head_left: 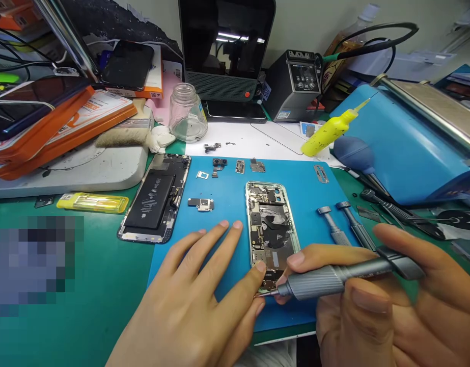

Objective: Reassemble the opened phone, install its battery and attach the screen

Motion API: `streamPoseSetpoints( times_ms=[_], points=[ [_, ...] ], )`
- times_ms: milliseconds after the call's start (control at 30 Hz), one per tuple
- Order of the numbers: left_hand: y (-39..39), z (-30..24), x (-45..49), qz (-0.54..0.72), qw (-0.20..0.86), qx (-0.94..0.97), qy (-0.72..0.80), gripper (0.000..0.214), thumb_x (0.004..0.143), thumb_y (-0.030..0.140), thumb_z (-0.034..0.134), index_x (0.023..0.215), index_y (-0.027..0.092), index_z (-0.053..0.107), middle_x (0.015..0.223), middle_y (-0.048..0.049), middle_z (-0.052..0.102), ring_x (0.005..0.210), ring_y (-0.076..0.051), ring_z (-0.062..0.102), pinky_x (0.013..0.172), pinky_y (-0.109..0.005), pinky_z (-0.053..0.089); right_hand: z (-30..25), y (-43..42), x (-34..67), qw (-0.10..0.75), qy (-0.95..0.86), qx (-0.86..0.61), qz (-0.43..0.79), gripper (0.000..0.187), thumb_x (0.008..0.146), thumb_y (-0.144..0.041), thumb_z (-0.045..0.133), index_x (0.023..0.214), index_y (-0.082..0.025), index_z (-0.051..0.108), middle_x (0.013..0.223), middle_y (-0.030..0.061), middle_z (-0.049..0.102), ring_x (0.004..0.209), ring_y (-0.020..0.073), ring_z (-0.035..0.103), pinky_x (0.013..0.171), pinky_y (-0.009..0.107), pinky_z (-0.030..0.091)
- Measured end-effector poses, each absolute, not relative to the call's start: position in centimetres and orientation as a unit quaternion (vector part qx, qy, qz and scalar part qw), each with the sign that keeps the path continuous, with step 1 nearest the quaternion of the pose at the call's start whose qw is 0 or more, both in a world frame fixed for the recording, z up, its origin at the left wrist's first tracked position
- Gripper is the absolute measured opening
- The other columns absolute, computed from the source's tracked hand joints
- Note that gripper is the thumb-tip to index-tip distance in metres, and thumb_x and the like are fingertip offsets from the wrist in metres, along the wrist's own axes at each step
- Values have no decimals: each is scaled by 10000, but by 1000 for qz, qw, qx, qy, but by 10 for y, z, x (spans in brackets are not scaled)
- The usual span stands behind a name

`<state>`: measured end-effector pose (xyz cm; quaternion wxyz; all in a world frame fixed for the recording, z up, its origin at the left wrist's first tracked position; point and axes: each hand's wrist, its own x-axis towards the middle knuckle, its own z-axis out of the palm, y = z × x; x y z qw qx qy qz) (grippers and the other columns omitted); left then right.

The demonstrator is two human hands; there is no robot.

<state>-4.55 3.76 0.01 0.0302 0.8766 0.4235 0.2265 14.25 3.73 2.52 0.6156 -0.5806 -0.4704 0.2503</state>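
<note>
phone: open phone (272, 229) lies on blue mat (227, 224).
left hand (189, 311): flat, spread, gripping nothing; thumb against its lower edge.
right hand (391, 306): closed around screwdriver (334, 279), tip at phone's bottom.
step: probably screw work; needs steady tip.

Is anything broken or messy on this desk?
Nothing is spilled. The phone on the blue mat lies open with its insides bare, and small parts lie loose beside it. The yellow bottle lies tipped on its side. The right hand holds a screwdriver at the phone's lower end; the left hand touches it.
</note>
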Motion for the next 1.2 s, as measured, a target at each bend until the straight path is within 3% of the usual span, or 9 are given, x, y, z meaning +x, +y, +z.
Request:
streamPoseSetpoints(
  times_ms=[133,300,533,667,967,1200],
  points=[
    [36,0,-44,229,31,875,426,399,1120,217,581,1495,297,689,1641,-169,612,1529,-359,589,1119,-550,560,25,38,139,617,-464,-589,239,309,1025,-360,746,1327,-355,683,866,13,783,743,238,758,593,364,567],
    [35,-1,-42,230,34,868,438,380,1131,228,571,1478,316,697,1638,-145,621,1536,-359,582,1126,-559,544,23,40,142,647,-487,-544,222,317,1036,-308,717,1351,-286,695,883,29,807,728,207,764,456,275,422],
    [37,-1,-43,226,25,874,430,379,1119,227,594,1475,310,697,1647,-152,609,1521,-371,597,1098,-565,573,25,46,146,644,-513,-501,266,335,1040,-216,675,1368,-283,687,889,38,823,704,205,777,396,266,392],
    [37,-1,-43,227,23,873,431,359,1125,236,586,1457,303,706,1631,-158,624,1497,-367,620,1076,-560,588,24,47,145,645,-527,-488,263,348,1039,-190,667,1376,-275,687,884,36,816,748,219,796,454,281,481],
    [36,-1,-41,230,19,871,434,351,1141,240,558,1450,297,714,1617,-158,636,1477,-371,642,1077,-557,581,19,48,149,637,-543,-484,254,378,1052,-187,646,1422,-256,671,880,47,805,740,207,790,385,255,394],
    [38,-1,-41,234,15,869,436,338,1153,262,547,1435,296,729,1598,-163,648,1462,-385,657,1063,-568,588,22,48,147,641,-529,-497,247,369,1034,-184,659,1389,-273,701,843,39,802,718,228,791,434,297,478]
  ],
)
